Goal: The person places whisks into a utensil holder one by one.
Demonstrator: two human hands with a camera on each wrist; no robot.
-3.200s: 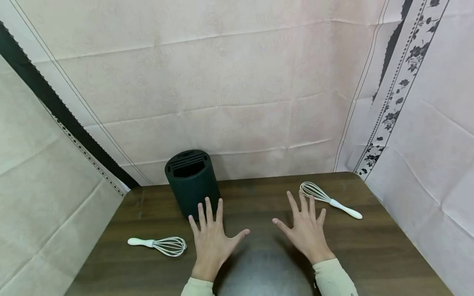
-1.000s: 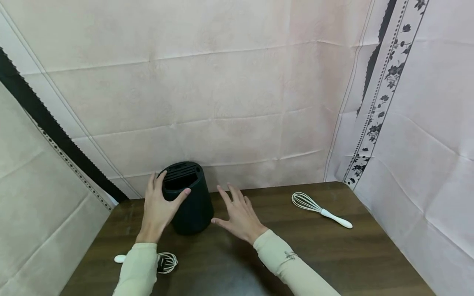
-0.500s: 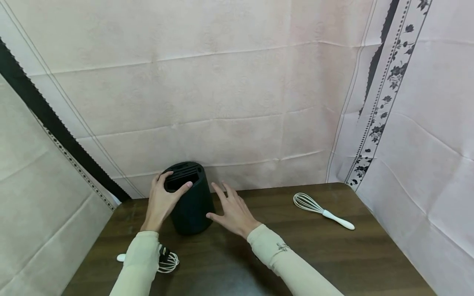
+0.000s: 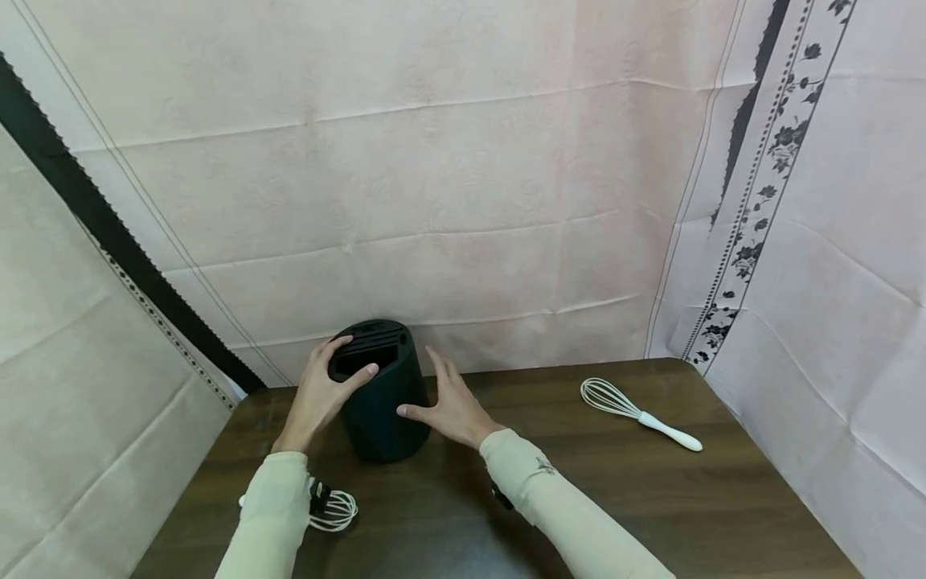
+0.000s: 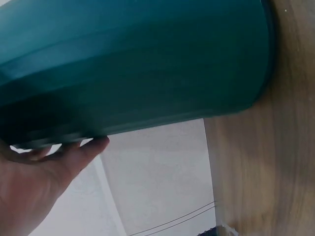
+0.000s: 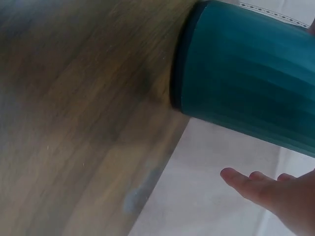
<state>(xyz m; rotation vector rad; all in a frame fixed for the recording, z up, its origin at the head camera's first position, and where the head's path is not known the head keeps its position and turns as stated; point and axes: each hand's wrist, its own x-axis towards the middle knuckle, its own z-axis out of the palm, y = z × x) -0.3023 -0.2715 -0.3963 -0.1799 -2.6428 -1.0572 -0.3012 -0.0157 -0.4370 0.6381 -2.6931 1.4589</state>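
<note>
A dark green cylindrical knife holder (image 4: 383,422), with narrow slots and one wide opening on top, stands upright at the back left of the table. My left hand (image 4: 316,398) grips its upper left side, fingers at the rim and thumb across the front. In the left wrist view, those fingertips (image 5: 101,143) meet the holder's wall. On the other side, my right hand (image 4: 456,408) is spread with thumb and fingers apart; the right wrist view shows a gap between its fingers (image 6: 246,184) and the holder. One white whisk (image 4: 334,512) lies partly hidden beneath my left forearm.
Another white whisk (image 4: 640,414) lies at the back right of the brown wooden table (image 4: 579,498). Pale cloth (image 4: 463,185) hangs behind the table and along both sides.
Both hands were spread above the table at first. My left hand has gone to the holder and taken hold; my right hand has moved left beside it. The holder appears unmoved.
</note>
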